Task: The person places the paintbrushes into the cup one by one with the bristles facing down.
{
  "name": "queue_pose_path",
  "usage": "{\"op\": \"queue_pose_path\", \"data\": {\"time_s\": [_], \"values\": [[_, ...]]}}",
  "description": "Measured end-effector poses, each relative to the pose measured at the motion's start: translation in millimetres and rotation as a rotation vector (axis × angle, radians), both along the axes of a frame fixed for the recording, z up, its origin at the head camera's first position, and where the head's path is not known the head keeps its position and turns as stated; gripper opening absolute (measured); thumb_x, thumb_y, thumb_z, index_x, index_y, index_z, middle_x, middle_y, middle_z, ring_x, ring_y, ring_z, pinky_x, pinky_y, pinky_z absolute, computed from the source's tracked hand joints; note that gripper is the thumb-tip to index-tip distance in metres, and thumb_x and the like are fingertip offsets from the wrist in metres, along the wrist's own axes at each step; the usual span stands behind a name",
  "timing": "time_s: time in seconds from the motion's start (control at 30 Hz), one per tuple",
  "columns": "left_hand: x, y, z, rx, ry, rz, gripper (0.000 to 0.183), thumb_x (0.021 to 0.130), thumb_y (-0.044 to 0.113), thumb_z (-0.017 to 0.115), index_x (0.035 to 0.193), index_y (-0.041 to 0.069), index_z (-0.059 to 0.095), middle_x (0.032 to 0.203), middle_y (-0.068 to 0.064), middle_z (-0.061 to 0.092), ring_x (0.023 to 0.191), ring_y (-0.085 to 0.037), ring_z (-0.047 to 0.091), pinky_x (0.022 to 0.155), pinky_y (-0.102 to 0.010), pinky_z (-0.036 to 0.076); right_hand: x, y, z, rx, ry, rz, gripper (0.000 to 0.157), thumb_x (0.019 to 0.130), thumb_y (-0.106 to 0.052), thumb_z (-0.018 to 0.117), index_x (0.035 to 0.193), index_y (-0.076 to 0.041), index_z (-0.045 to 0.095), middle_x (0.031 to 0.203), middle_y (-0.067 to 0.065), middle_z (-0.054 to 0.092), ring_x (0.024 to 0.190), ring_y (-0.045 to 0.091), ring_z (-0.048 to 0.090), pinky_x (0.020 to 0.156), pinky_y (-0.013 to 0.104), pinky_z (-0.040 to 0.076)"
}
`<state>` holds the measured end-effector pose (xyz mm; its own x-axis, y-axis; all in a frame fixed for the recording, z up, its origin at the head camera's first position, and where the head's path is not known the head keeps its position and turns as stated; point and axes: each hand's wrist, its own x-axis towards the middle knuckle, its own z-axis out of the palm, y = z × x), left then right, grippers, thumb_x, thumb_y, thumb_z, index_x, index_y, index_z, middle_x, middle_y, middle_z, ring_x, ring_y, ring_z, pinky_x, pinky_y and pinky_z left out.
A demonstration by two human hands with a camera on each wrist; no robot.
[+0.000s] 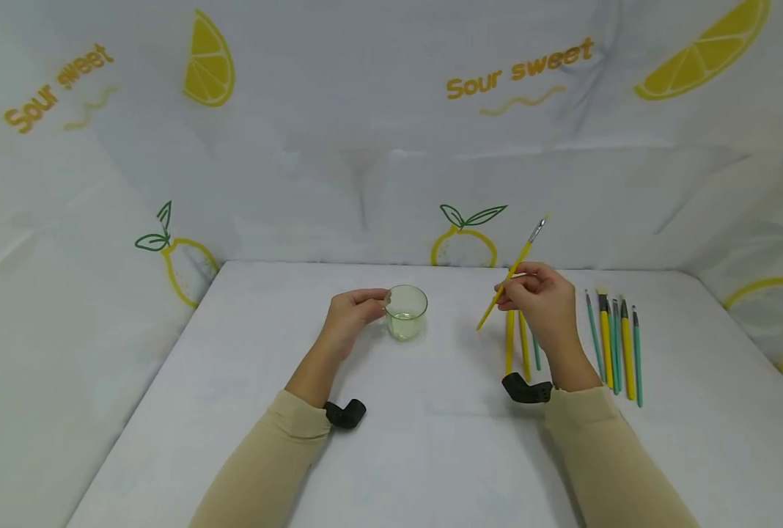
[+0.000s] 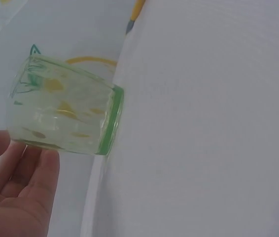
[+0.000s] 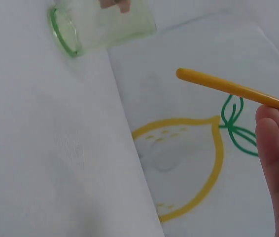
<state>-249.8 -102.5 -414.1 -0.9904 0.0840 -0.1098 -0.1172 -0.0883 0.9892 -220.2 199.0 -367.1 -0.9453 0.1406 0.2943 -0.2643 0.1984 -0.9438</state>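
A pale green, see-through glass (image 1: 405,329) stands upright on the table, left of centre. My left hand (image 1: 348,319) holds it from its left side, thumb and fingertips near the rim. In the left wrist view the glass (image 2: 68,111) shows a darker green base, and no paintbrush stands in it. My right hand (image 1: 542,302) pinches a yellow paintbrush (image 1: 522,257) above the table. The brush is tilted, its bristles up and to the right, its handle end pointing down toward the glass side. That rounded handle end (image 3: 213,82) also shows in the right wrist view.
Two yellow brushes (image 1: 509,345) and a teal brush (image 1: 537,354) lie beneath my right hand, partly hidden. Farther right is a row of several yellow and teal brushes (image 1: 627,352). A white cloth wall (image 1: 339,183) with lemon prints rises behind the table.
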Motion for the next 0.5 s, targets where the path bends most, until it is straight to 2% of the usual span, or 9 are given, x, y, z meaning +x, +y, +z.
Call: {"op": "queue_pose_path", "data": {"time_s": [0.17,0.33,0.5], "values": [[-0.3,3,0.7,-0.004,0.001,0.002,0.026,0.087,0.005,0.066,0.112,-0.002,0.071,0.118,-0.012,0.068,0.106,-0.021,0.066,0.093,-0.028,0.057,-9.4,-27,11.7,-0.027,0.007,0.064,0.017,0.091,-0.003,0.058,0.108,0.000,0.054,0.078,0.001,0.074,0.063,0.017,0.071,0.062,0.031,0.063],[-0.3,2,-0.1,-0.015,-0.002,0.011,0.026,0.087,0.005,0.065,0.111,-0.002,0.072,0.117,-0.013,0.069,0.107,-0.025,0.066,0.093,-0.029,0.057,-20.5,-52,21.6,-0.046,0.021,0.092,0.013,0.092,-0.006,0.057,0.100,0.004,0.057,0.083,0.016,0.073,0.064,0.020,0.070,0.063,0.033,0.063],[-0.2,2,-0.8,-0.011,-0.001,0.015,0.026,0.087,0.004,0.063,0.112,-0.003,0.071,0.118,-0.013,0.069,0.109,-0.029,0.065,0.092,-0.029,0.057,-30.7,-72,25.8,-0.091,0.046,0.098,0.015,0.092,-0.009,0.063,0.097,0.004,0.062,0.084,0.016,0.071,0.066,0.018,0.070,0.062,0.030,0.063]]}}
